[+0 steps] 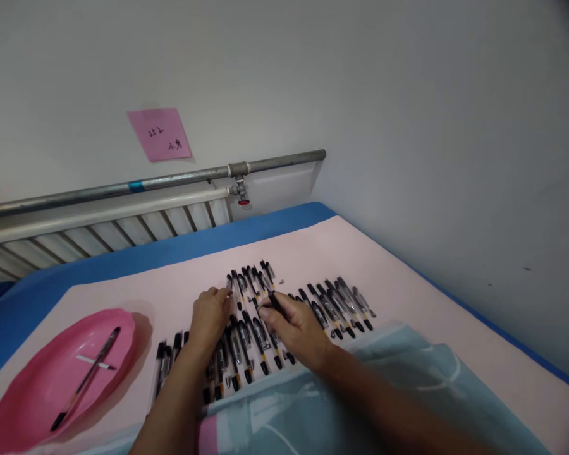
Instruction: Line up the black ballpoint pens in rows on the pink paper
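Observation:
Several clear-barrelled pens with black caps lie side by side in rows on the pale pink sheet. My right hand is over the middle of the rows, with thumb and fingers closed on a black pen; most of that pen is hidden by the hand. To its left, my left hand has its fingers bent together at the lower end of a pen in the far row. Its thumb is largely hidden. Small clear pieces lie among the pens.
A pink scalloped dish at left holds a pen and a thin white stick. A light blue cloth covers the near side. A radiator, pipe and walls border the blue-edged surface.

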`<state>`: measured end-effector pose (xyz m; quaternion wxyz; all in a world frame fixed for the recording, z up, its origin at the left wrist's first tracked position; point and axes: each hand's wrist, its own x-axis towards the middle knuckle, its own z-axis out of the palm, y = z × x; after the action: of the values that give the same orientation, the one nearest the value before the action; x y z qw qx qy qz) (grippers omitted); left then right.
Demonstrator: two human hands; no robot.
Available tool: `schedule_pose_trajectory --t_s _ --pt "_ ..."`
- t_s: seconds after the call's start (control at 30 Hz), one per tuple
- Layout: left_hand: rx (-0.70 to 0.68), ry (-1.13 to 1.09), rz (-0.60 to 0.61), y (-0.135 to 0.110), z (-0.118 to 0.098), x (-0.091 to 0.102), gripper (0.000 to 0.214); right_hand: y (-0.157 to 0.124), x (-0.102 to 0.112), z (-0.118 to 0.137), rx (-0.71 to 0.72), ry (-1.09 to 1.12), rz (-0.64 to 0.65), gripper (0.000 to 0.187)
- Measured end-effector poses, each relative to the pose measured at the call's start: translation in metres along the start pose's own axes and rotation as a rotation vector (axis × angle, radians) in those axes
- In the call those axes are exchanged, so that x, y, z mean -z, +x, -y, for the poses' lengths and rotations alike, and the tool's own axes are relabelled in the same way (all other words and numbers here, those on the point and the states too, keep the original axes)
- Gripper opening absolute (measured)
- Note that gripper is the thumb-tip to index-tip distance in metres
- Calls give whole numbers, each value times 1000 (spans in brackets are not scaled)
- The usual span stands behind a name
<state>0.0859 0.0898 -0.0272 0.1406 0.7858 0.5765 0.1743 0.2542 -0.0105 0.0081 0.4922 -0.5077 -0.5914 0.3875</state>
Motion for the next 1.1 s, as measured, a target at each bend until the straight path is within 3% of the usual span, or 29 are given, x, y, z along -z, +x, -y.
schedule_pose_trajectory --t_s 0.3,0.47,0.53,0.9,1.1 --pt "70 -341 -51 -5 -4 10 17 2 1 0 -20 -151 33 19" --pt "214 -1218 193 -19 -21 27 19 3 1 -7 -10 -352 109 18" --pt "262 -1391 259 -24 -28 32 19 2 2 -9 12 -377 135 18" --pt "187 -1338 360 -29 -34 37 13 0 4 -6 5 -469 203 20" --pt "121 -1173 384 -31 -33 43 15 -2 3 -9 14 -532 209 21"
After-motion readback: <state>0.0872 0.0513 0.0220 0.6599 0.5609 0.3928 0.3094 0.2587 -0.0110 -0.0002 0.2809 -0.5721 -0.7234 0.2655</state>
